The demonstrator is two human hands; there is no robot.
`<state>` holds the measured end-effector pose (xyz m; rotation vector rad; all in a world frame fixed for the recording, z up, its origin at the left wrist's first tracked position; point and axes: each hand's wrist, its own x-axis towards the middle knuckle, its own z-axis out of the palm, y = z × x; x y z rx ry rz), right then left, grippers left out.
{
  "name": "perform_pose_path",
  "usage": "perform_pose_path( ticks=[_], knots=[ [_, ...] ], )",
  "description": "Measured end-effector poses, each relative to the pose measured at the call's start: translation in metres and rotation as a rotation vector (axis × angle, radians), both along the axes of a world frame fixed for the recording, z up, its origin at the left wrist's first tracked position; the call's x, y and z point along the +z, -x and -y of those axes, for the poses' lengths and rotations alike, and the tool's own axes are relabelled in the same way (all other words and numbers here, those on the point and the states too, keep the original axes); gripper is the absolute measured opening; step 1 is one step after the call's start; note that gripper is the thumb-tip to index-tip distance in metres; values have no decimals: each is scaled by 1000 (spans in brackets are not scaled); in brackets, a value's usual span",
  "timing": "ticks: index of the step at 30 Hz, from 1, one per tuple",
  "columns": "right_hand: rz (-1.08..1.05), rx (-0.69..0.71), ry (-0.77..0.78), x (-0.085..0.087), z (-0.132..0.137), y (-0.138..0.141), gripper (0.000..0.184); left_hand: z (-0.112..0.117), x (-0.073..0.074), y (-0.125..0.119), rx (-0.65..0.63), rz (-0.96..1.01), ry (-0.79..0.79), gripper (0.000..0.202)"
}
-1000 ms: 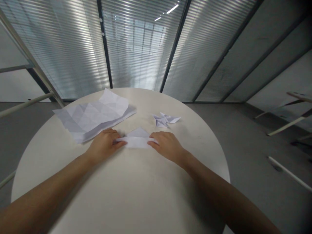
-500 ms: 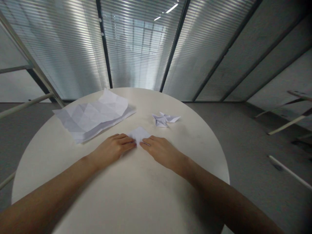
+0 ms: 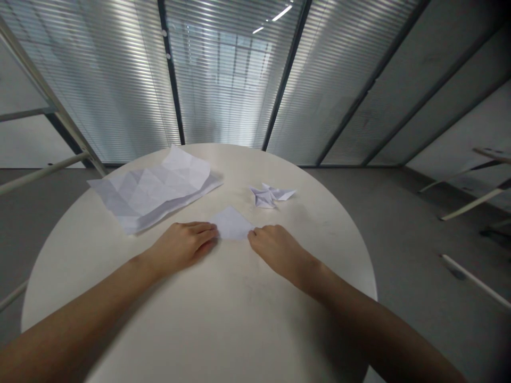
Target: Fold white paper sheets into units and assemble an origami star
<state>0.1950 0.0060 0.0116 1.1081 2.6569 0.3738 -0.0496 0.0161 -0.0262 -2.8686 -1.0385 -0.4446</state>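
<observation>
Item 1: folded paper (image 3: 231,223), white, qty 1. Loc.: on counter (image 3: 223,319), mid-width approx., nearer the far edge than the near edge. Lies flat; peak toward far edge, straight base toward near edge. Long axis L–R, approx. parallel to base, running from one hand to the other.

Item 2: L hand (image 3: 184,246), at L end of item 1. Fingers together, tips over that corner; thumb mostly hidden, so can't tell if grip pinches or only presses.

Item 3: R hand (image 3: 278,249), at R corner of item 1. Grip narrow, fingers curled in, thumb and forefinger appar. closed on the corner.

Key relation: paper sits betw. the two grips, to the right of L hand, to the left of R hand. Both touch it, so neither is nearer; L covers a bit more of it. Peak points away from both.

Item 4: paper star (image 3: 263,199), white, pointed arms, qty 1. Beyond item 1 and slightly R, toward far R edge; apart from both hands, R hand nearer.

Item 5: creased sheet (image 3: 155,183), white, large, triangular crease marks. Far L part of counter, overlapping the L edge; near L hand, not touching.

Surrounds: blinds (image 3: 223,85) behind far edge; gray floor (image 3: 399,223) beyond R edge.
</observation>
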Motion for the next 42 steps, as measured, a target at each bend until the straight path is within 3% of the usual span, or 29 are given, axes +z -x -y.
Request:
perform_pose_path(
  ticks=[8,13,17,21,25,29,36,39,42],
  knots=[
    [-234,84,-277,3,-10,-1,9,-1,-1,-1,110,17,-74,39],
    [-551,167,-437,2,-11,1,16,5,6,-8,159,60,-188,24],
    [-895,164,-579,5,-8,4,24,10,12,-12,214,275,-89,17],
    [-1088,135,-682,5,-2,9,37,11,19,-11,427,611,88,21],
    [-1152,154,-534,0,4,18,27,11,26,-14,481,912,319,23],
    [-1241,67,-251,-4,11,27,19,15,32,-29,440,1103,494,23],
    [-1416,-195,374,-14,14,41,56,18,22,-58,289,1306,693,18],
    [-1568,-152,593,-19,11,44,60,20,18,-60,197,1308,815,20],
    [-1669,-102,703,-21,7,45,62,20,14,-59,126,1329,851,23]
  ],
)
